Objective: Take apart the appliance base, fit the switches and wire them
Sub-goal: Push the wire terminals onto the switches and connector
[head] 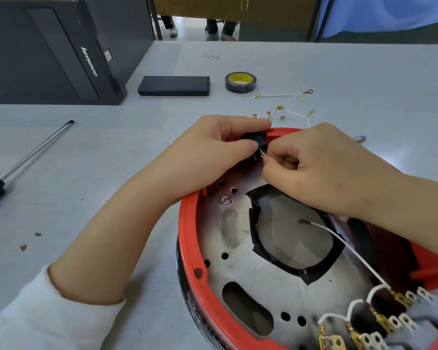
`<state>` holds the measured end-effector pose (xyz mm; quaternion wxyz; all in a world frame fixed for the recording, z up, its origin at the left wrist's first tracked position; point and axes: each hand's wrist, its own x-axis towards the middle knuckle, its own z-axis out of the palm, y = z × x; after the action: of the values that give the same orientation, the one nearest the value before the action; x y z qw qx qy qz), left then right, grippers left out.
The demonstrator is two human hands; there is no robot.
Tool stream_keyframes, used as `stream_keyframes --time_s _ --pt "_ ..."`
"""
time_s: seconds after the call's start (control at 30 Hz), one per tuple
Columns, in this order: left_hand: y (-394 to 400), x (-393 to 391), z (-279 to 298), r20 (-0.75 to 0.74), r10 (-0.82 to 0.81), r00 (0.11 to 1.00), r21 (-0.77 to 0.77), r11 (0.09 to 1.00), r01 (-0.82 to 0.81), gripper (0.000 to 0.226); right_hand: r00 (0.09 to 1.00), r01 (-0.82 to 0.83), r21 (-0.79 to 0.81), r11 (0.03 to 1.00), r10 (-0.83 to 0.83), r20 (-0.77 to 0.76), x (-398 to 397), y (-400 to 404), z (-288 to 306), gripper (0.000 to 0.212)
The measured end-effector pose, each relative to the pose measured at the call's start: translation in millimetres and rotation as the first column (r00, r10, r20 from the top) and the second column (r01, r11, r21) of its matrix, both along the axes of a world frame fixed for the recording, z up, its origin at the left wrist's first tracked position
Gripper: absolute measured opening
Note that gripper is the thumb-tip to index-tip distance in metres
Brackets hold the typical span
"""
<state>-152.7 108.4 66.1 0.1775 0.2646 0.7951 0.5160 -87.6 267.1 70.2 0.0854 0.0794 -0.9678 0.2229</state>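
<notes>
Up at the far rim of the round red plastic appliance base [187,236], which lies open on the grey desk [86,198], the left hand [213,152] grips a small black rocker switch [254,140], thumb and fingers curled round it. Just beside it, the right hand [321,168] has its fingers curled tight, pinching at the switch's brass terminals [263,154]. Loose white wires with brass lugs [283,107] lie beyond the base.

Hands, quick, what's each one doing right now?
Left hand: grips the black switch.
Right hand: pinches a terminal at the switch.
</notes>
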Motion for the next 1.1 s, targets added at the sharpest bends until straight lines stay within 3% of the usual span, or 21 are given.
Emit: stream_keyframes --time_s 0.23,0.43,0.8,1.1 --pt "0.6 1.4 0.1 0.018 -0.004 1.0 0.015 1.0 0.004 0.04 0.997 0.015 0.139 0.99 -0.004 -0.079 0.4 -5.1 -3.7 0.032" --pt "0.1 1.2 0.2 0.011 -0.011 1.0 0.017 1.0 0.011 0.039 0.995 0.008 0.148 0.989 0.007 -0.099 0.0 -5.7 -4.9 0.037" --pt "-0.5 1.6 -0.3 -0.002 -0.007 1.0 -0.019 1.0 0.007 0.038 1.0 -0.012 0.112 0.994 0.009 0.024 1.8 -1.4 -4.0 0.034" --pt "-0.8 3.5 2.2 -0.007 0.0 1.0 -0.032 0.999 0.0 0.038 0.999 0.033 0.17 0.985 -0.039 0.031 5.0 -0.1 -0.7 0.031"
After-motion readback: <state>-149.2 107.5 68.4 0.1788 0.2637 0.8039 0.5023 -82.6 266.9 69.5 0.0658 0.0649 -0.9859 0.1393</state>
